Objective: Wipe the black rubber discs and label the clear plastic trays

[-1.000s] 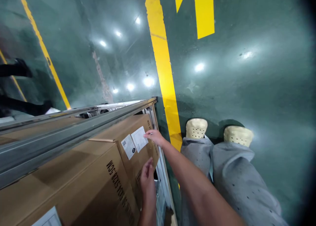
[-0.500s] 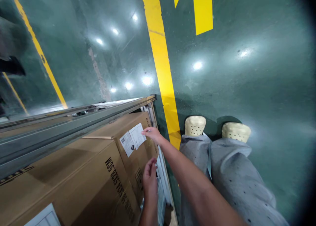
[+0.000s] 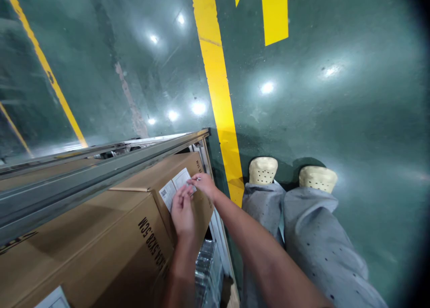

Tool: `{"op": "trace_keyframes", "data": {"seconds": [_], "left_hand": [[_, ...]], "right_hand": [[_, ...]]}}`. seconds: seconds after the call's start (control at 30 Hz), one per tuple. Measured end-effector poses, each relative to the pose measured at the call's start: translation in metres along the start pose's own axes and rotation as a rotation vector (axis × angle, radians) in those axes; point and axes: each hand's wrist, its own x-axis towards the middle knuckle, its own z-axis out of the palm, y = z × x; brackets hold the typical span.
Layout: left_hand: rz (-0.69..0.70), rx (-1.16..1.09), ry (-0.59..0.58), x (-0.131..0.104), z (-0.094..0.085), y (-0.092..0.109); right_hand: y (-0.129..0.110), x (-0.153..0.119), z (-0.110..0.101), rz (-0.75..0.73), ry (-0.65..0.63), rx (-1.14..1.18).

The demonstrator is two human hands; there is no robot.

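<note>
A white printed label (image 3: 168, 193) lies on the end face of a brown cardboard carton (image 3: 196, 208); it looks like two panels side by side. My right hand (image 3: 203, 185) is at the label's right part, thumb and fingers pinched together. A small pale bit shows between them, too little to tell what it is. Just left of it my left hand (image 3: 183, 209) reaches over the label's lower edge, with loosely bent fingers somewhat apart and nothing visible in them. It covers part of the label, and the two hands' fingertips are close together.
A larger carton (image 3: 110, 249) with printed dimensions sits at left, another white label (image 3: 55, 299) on it. A metal frame rail (image 3: 134, 155) runs above the cartons. Plastic-wrapped items (image 3: 208, 267) lie low inside the frame. Yellow floor tape (image 3: 218, 88) passes my pale clogs (image 3: 264, 170).
My left hand has moved up and left from the carton's lower side onto the label. My right hand remains pinched at the label's right part. The view has shifted slightly.
</note>
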Motion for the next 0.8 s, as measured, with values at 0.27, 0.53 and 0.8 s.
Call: {"op": "trace_keyframes", "data": {"seconds": [0.27, 0.53, 0.8], "left_hand": [[0.088, -0.055, 0.014, 0.029, 0.017, 0.008], [-0.015, -0.014, 0.014, 0.056, 0.042, -0.020], [-0.489, 0.223, -0.090, -0.007, 0.004, -0.056]], "right_hand": [[-0.006, -0.011, -0.004, 0.104, -0.011, -0.193], [0.031, -0.030, -0.026, 0.279, 0.039, -0.219], [0.073, -0.092, -0.136, 0.369, 0.309, -0.044]]}}
